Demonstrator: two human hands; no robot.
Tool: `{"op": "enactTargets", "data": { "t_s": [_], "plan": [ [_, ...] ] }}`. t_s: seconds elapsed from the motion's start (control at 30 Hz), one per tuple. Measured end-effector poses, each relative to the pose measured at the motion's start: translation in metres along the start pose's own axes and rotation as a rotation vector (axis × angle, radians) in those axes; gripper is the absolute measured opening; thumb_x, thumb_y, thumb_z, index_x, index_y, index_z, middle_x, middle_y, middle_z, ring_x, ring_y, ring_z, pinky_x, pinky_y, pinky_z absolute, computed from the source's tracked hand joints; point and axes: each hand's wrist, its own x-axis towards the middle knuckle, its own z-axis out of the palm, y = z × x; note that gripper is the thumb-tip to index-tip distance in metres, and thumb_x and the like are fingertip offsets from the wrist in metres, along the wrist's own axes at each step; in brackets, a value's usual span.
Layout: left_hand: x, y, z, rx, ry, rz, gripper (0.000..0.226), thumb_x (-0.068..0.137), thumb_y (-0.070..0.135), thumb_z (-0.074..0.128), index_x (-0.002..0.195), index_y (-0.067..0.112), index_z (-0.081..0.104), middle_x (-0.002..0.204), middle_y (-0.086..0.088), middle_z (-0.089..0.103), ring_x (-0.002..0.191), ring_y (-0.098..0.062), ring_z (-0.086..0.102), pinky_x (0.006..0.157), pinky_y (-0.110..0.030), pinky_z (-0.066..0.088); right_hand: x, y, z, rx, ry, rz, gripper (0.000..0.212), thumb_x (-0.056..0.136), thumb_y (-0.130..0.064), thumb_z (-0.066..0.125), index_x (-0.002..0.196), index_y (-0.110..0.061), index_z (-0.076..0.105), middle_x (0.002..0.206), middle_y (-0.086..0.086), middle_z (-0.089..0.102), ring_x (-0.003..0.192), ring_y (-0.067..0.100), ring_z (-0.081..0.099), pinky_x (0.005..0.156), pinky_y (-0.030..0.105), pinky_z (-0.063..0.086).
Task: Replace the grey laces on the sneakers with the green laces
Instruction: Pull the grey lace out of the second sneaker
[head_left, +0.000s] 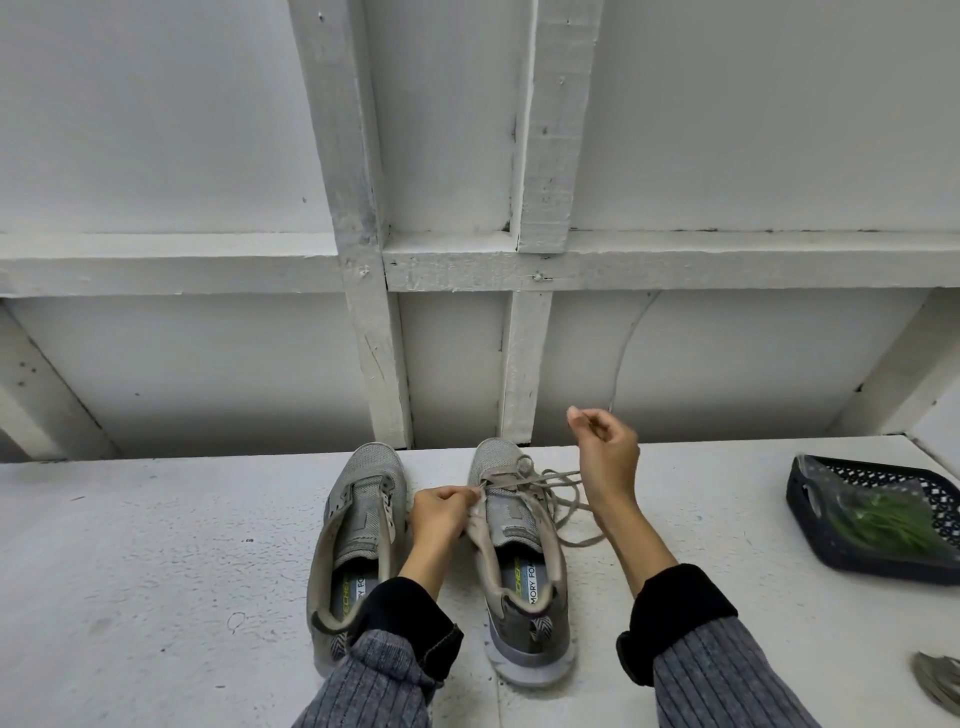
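Two grey mesh sneakers stand side by side near the back edge of the white painted worktop (156, 545), toes toward the white timber-framed wall (208, 156). The left sneaker (358, 525) has bare eyelets and no lace. The right sneaker (511, 545) keeps its grey flat lace (563, 499) only through the eyelets nearest the toe; the loosened rest trails in loops over the worktop just to the shoe's right. The left hand (441, 519) lies between the two shoes and pinches the left side of the right sneaker's upper beside the tongue, fingers curled round the fabric. The right hand (605, 457) is raised above the worktop to the right of that shoe's toe, thumb and forefinger pressed together; the lace seems to run up toward it, but I cannot tell whether it holds the lace. Both forearms wear grey ribbed sleeves with black cuffs. Near the right edge sits a dark blue perforated plastic basket (810, 504) holding the green laces (883, 519) in a clear plastic bag. A grey object at the lower right corner is cut off.
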Motion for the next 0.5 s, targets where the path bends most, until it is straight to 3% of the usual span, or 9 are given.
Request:
{"op": "enactTargets", "data": {
  "t_s": [0.13,0.27,0.43,0.5],
  "plan": [
    [-0.002,0.001,0.002,-0.003,0.009,0.007,0.024,0.082,0.003,0.069,0.063,0.017,0.074,0.071,-0.007,0.071,0.074,-0.022,0.064,0.075,-0.031,0.051,-0.005,0.008,-0.010,-0.651,0.024,-0.229,0.023,0.094,-0.030,0.057,0.076,-0.016,0.060,0.065,-0.001,0.059,0.062,0.021,0.051,0.057,0.028,0.033],
    [-0.001,0.000,0.002,0.003,0.012,0.009,0.022,0.081,0.005,0.071,0.063,0.017,0.074,0.068,-0.006,0.070,0.073,-0.021,0.064,0.076,-0.032,0.050,-0.010,0.030,-0.015,-1.113,-0.102,-0.256,0.020,0.099,-0.031,0.043,0.098,-0.018,0.059,0.089,0.000,0.067,0.083,0.025,0.062,0.062,0.028,0.033],
    [-0.003,0.002,0.001,0.007,0.020,0.025,0.019,0.083,0.004,0.069,0.067,0.015,0.074,0.067,-0.006,0.068,0.066,-0.019,0.061,0.071,-0.027,0.047,-0.011,0.057,-0.017,-1.024,-0.409,-0.009,0.020,0.097,-0.024,0.048,0.109,-0.008,0.050,0.109,0.013,0.062,0.096,0.031,0.058,0.069,0.032,0.040],
    [-0.003,0.001,0.001,0.005,0.022,0.022,0.017,0.083,0.004,0.070,0.069,0.013,0.075,0.068,-0.008,0.069,0.066,-0.019,0.060,0.070,-0.028,0.046,-0.013,0.059,-0.017,-1.016,-0.444,0.066,0.028,0.096,-0.025,0.050,0.114,-0.004,0.044,0.114,0.016,0.061,0.102,0.034,0.057,0.073,0.034,0.042]
  ]
}}
